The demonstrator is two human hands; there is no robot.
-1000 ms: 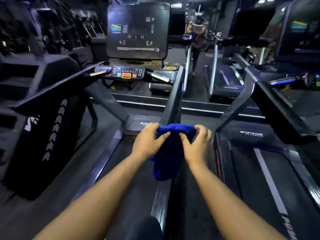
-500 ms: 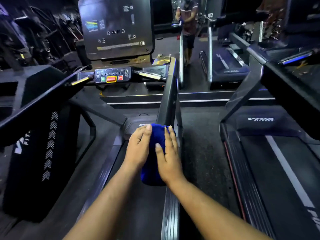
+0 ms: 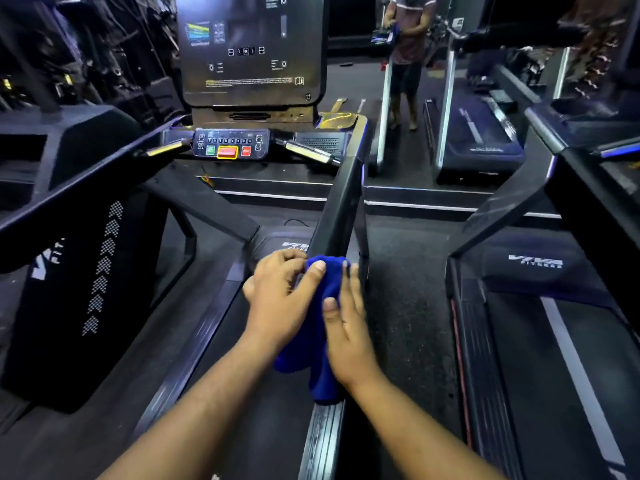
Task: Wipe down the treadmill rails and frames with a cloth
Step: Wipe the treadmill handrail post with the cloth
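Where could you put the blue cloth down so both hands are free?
The dark belt is bare between the left side rail and the ribbed right side rail. The speckled floor strip is also bare, up to the next treadmill. It is crowded at the upright's foot, where the left hand, right hand and blue cloth bunch together.

Person (image 3: 407, 46) in the mirror beyond a neighbouring treadmill (image 3: 540, 341)
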